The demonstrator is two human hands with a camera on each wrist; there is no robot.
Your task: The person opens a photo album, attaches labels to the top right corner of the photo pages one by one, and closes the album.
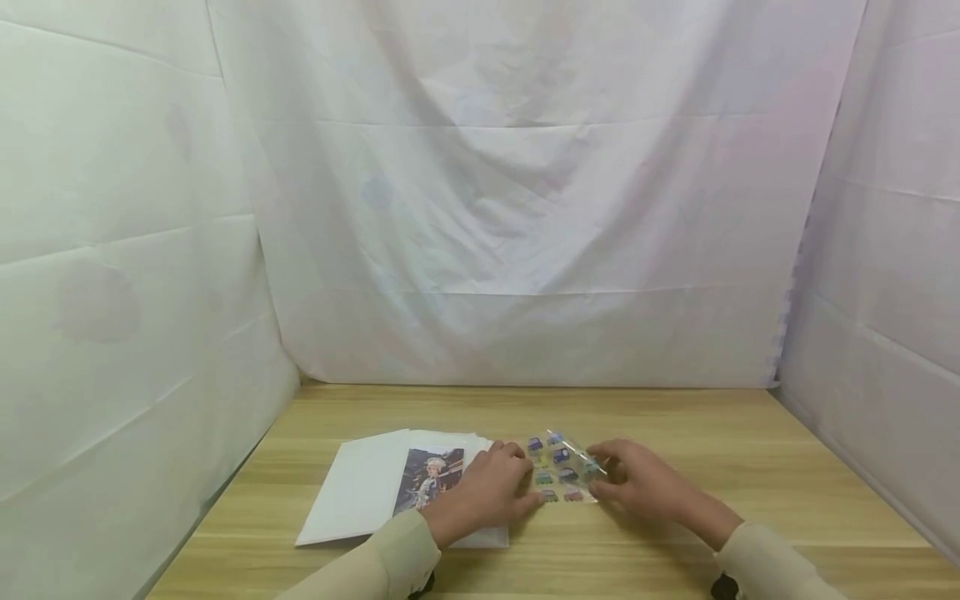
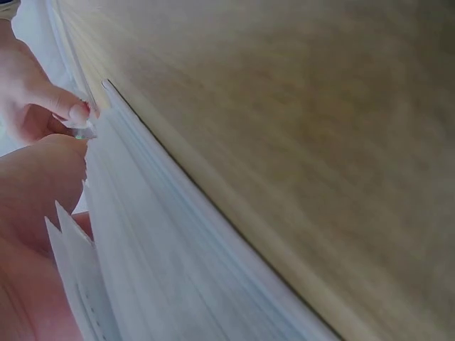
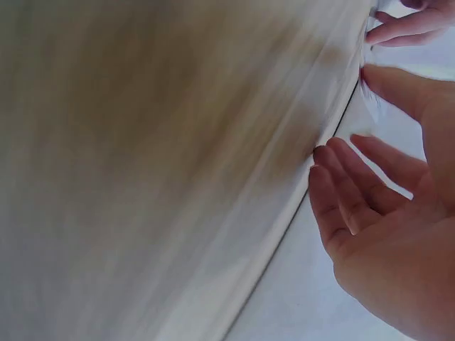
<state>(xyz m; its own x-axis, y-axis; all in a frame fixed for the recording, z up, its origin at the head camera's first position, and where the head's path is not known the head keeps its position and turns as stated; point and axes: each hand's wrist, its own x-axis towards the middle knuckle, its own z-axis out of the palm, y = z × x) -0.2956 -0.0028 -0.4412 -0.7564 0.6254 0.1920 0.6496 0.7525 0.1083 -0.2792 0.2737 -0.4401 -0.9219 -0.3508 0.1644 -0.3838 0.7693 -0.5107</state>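
Note:
A clear sticker sheet [image 1: 567, 475] printed with small coloured vehicles lies between the two hands, its right side bent and catching the light. My right hand [image 1: 647, 479] holds that right side between thumb and fingers. My left hand [image 1: 487, 487] rests across the right edge of an open white album [image 1: 356, 487], its fingertips and thumb right at the sheet's left edge. In the left wrist view, white album pages [image 2: 163, 227] stand beside the left palm. The right wrist view shows the right thumb [image 3: 391, 85] against clear plastic, with the other fingers [image 3: 348, 185] spread apart.
A photo [image 1: 435, 475] of a figure in a white hat lies on the album page, partly covered by the left forearm. Wooden tabletop [image 1: 675, 417] surrounds everything. White cloth [image 1: 525, 250] hangs at the back, and along both sides.

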